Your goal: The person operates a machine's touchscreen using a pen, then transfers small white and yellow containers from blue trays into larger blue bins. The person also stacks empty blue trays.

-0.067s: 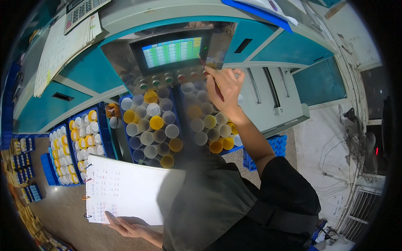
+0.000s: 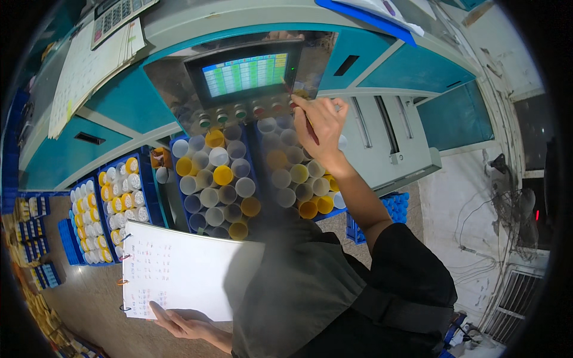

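My left hand (image 2: 182,324) grips the lower edge of a ring-bound notebook (image 2: 206,274), its thumb lying on the page. Handwritten rows fill the left part of that white page, and my dark clothing hides its right end. In front of the machine's panel is my right hand (image 2: 322,122), closed around a slim dark red pen (image 2: 312,132). The pen's upper end points toward the lower right corner of a lit screen (image 2: 246,74) with a green and white table on it. Whether it touches the screen I cannot tell. Below the screen runs a row of round push buttons (image 2: 240,113).
Blue crates with open white and yellow tubes (image 2: 223,175) stand under the panel. Farther left, more crates hold capped rolls (image 2: 122,192). Papers (image 2: 95,68) and a calculator (image 2: 119,19) lie on the machine top. A grey slotted unit (image 2: 388,137) juts out at right.
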### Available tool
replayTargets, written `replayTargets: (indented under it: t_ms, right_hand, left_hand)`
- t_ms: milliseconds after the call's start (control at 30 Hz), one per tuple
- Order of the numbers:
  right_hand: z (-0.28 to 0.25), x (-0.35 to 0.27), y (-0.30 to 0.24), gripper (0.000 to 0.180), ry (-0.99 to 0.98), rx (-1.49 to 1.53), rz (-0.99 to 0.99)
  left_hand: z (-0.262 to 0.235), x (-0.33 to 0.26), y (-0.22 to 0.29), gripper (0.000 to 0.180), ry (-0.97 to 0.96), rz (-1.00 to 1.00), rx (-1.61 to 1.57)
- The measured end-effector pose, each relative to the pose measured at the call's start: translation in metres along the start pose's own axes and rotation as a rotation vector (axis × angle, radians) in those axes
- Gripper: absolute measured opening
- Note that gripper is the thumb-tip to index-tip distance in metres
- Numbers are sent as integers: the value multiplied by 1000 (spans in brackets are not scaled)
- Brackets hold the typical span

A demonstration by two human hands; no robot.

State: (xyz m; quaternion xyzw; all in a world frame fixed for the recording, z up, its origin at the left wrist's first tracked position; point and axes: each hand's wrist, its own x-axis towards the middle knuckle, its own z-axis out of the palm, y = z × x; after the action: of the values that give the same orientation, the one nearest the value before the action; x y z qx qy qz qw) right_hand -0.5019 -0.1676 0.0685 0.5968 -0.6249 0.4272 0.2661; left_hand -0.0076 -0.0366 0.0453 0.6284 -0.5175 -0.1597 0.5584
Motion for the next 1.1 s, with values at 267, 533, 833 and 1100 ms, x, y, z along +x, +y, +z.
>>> replayTargets:
  t_ms: [267, 533, 833, 1100]
  right_hand:
    - [1, 8, 8, 25, 36, -15, -4]
    - [6, 19, 4, 28, 11, 11, -6]
    - [13, 31, -5, 27, -29, 102, -47]
    - [44, 43, -27, 27, -137, 157, -179]
  left_hand:
    - [4, 1, 1, 43, 6, -15, 56]
    - [1, 2, -7, 43, 21, -30, 62]
    - [6, 5, -2, 43, 11, -4, 83]
    - [10, 5, 4, 43, 11, -38, 135]
